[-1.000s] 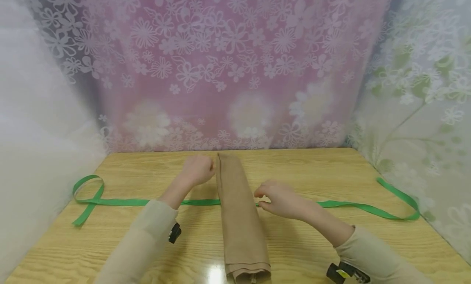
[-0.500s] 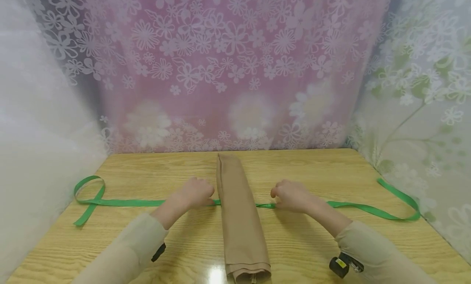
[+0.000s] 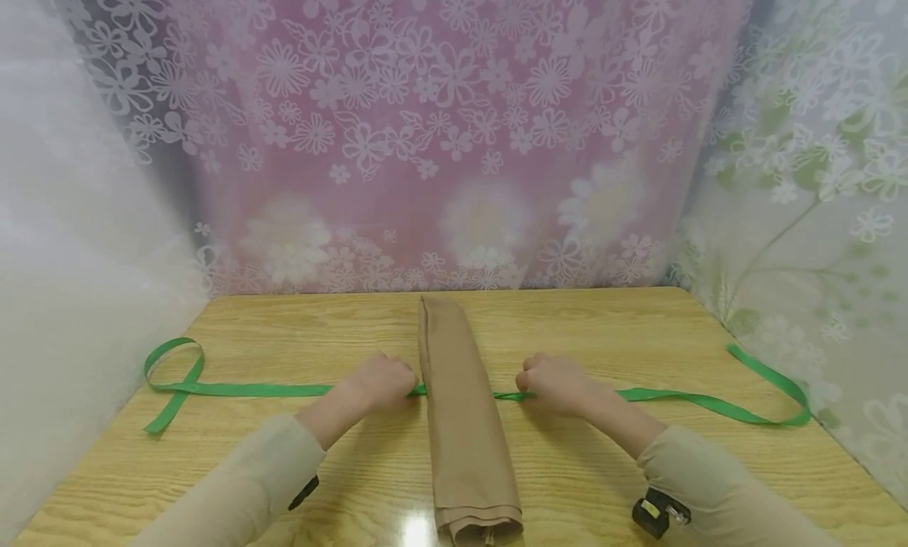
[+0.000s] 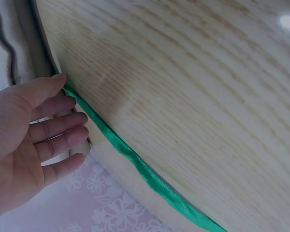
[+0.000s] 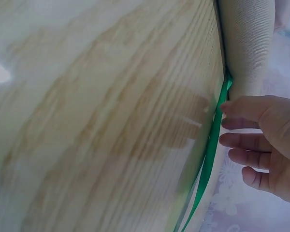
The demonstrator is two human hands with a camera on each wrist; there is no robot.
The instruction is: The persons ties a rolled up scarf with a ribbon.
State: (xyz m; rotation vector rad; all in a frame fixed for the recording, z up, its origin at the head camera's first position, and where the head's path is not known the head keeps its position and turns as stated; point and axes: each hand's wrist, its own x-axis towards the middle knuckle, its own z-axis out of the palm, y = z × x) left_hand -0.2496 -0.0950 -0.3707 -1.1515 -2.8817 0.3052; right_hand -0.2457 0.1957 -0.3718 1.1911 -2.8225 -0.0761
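A long brown folded cloth lies lengthwise down the middle of the wooden table, layered at its near end. A green ribbon runs crosswise beneath it and out on both sides. Close to the cloth's left edge, my left hand pinches the ribbon with thumb and forefinger; its other fingers are loosely bent in the left wrist view. My right hand, a short way right of the cloth, holds the ribbon's edge at the thumb and forefinger tips. The right wrist view shows the ribbon passing those fingertips.
At the left, the ribbon's end makes a loop on the wooden table; its right end curves near the table's right edge. A pink flowered curtain hangs behind, with pale sheets on both sides.
My left hand has come down from beside the cloth's far part to the ribbon. My right hand has shifted outward from the cloth, and its thumb and forefinger have closed together.
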